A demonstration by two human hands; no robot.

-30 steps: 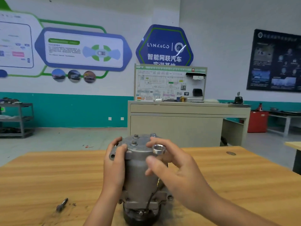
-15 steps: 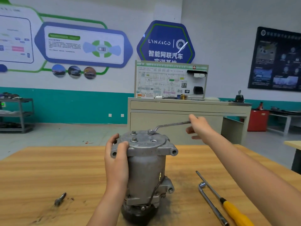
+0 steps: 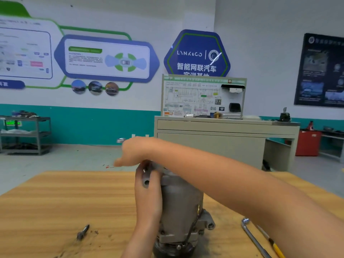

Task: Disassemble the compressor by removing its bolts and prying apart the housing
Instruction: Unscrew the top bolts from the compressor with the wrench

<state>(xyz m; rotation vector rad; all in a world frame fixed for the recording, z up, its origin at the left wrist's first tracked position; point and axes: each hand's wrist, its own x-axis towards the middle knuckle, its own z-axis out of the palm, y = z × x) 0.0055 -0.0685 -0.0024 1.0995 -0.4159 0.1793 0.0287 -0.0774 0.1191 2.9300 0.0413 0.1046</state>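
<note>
The grey metal compressor (image 3: 181, 202) stands upright on the wooden table (image 3: 55, 202), pulley end down. My left hand (image 3: 148, 194) grips its upper left side, fingers around a mounting ear of the top cover. My right arm reaches across the top of the compressor and hides the cover and its bolts. My right hand (image 3: 135, 151), blurred, is left of the compressor and above it, holding the handle of a socket wrench. Only the wrench's metal end (image 3: 121, 140) shows past the hand.
A loose bolt (image 3: 82, 232) lies on the table at the front left amid dark grime. An L-shaped wrench (image 3: 253, 237) and a yellow-handled screwdriver (image 3: 275, 246) lie front right. A beige cabinet (image 3: 223, 138) stands behind the table.
My right hand has swung the wrench handle from the right of the compressor over its top to the left. My left hand stays on the housing.
</note>
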